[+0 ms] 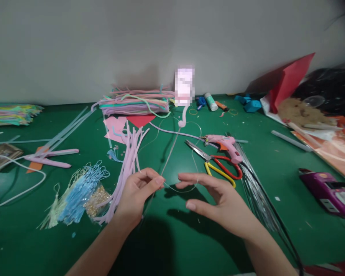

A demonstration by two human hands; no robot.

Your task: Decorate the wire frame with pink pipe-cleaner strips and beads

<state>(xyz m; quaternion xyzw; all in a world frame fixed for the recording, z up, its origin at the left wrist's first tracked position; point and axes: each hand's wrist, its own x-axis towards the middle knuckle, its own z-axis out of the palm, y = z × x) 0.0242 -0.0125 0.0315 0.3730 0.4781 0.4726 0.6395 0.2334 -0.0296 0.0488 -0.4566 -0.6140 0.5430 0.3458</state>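
My left hand (pixel 140 191) is closed in a pinch on a thin wire stem (pixel 170 151), which slants up and away from me. At its far end is a curled pale pink pipe cleaner (pixel 183 122). A fine, pale thread (pixel 181 191) runs from the pinch in a wide loop, and its upper parts are faint against the table. My right hand (pixel 215 203) hovers to the right, thumb and fingers apart, with the thread passing by its fingertips. Beyond that hand lie scissors (pixel 208 157) with red and yellow handles and a pink glue gun (pixel 224 145).
Lilac pipe cleaners (pixel 129 153) and blue tassels (pixel 77 199) lie left. A multicoloured pipe cleaner bundle (pixel 135 105) sits by the wall, near a blurred phone-like rectangle (pixel 184 85). Metal wires (pixel 255 191), a black cord (pixel 271 209) and a purple device (pixel 327 193) are right.
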